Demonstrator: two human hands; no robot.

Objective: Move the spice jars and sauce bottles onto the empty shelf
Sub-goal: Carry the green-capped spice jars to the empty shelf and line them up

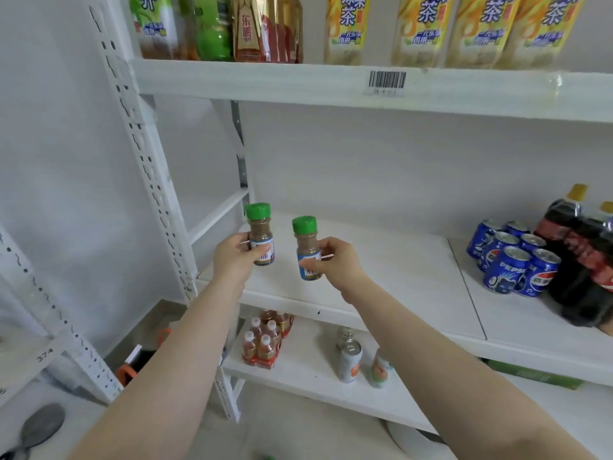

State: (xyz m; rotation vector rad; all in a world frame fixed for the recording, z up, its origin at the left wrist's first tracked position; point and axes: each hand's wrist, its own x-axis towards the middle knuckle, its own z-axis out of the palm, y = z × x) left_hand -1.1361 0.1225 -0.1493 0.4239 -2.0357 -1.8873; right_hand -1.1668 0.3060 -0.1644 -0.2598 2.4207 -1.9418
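My left hand (234,257) grips a spice jar (260,232) with a green cap, brown powder and a blue-and-white label. My right hand (335,263) pinches a second jar of the same kind (306,247). Both jars are upright and held in the air above the left end of the white middle shelf (381,260), a little apart from each other. The left half of that shelf is bare.
Blue Pepsi cans (514,257) and dark cola bottles (577,257) stand at the shelf's right end. Tea bottles (424,28) line the shelf above. Below are a pack of small bottles (265,340) and cans (350,360). A perforated white upright (146,161) frames the left side.
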